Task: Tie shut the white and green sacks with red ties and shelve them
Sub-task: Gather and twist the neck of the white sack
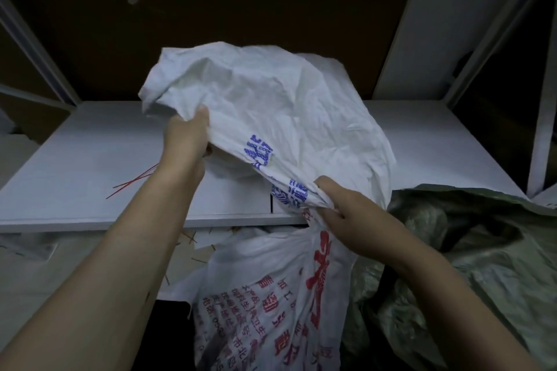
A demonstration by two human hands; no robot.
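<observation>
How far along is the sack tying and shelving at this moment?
Nothing looks finished yet. In hand: the white sack, its neck bunched in the right hand while the left hand holds its loose top. Left to do: the red ties lie unused on the shelf, the green sack sits open at right, and neither sack is tied or shelved.

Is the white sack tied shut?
No. The white woven sack flops loose, gripped by left hand and right hand; thin red ties lie on the shelf.

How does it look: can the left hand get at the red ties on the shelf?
Probably yes, once freed. The left hand grips the white sack, but the red ties lie bare on the shelf beside its forearm.
</observation>
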